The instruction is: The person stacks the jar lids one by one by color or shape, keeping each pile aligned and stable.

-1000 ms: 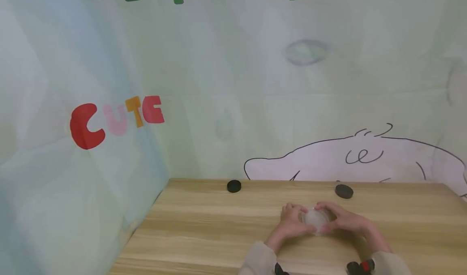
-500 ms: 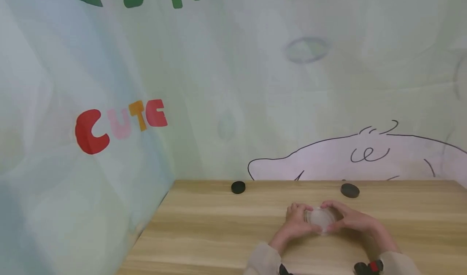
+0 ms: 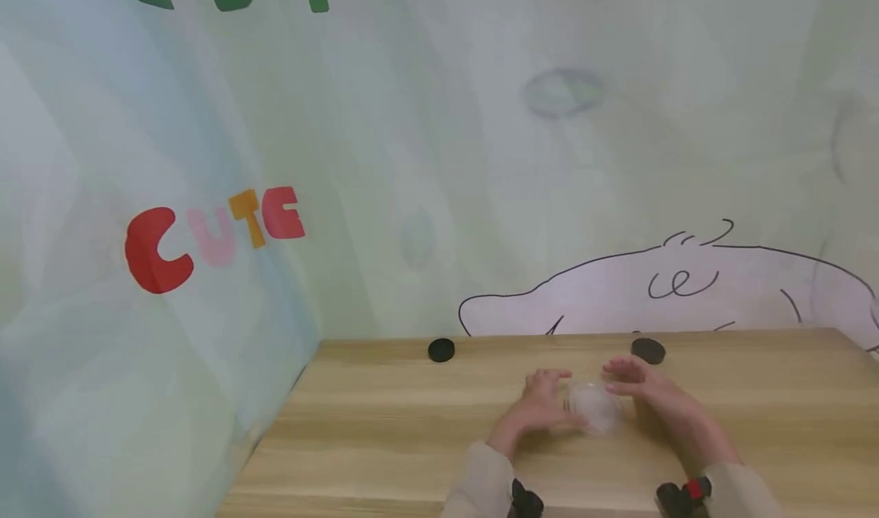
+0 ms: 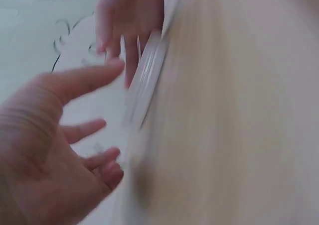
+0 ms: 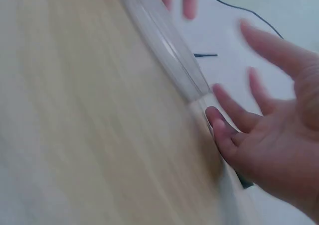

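A clear, round, shallow container (image 3: 594, 409) with a whitish look lies flat on the wooden table, between the two hands. Its ridged side shows in the left wrist view (image 4: 147, 78) and, blurred, in the right wrist view. On its left, my left hand (image 3: 541, 405) stands with fingers spread and thumb near the rim; whether the thumb touches it is hard to tell. My right hand (image 3: 655, 392) is on the other side, raised slightly, its relaxed fingers (image 5: 229, 105) apart from the container. Neither hand grips anything.
Two black discs lie near the table's (image 3: 371, 426) back edge: one disc (image 3: 442, 350) left of the hands, another disc (image 3: 648, 351) just beyond the right hand. A printed cloth backdrop (image 3: 384, 274) rises behind and at the left of the table.
Both hands were holding the container from its two sides; now their fingers have loosened and drawn apart from it. The container stays in about the same place; the head view shifts slightly.
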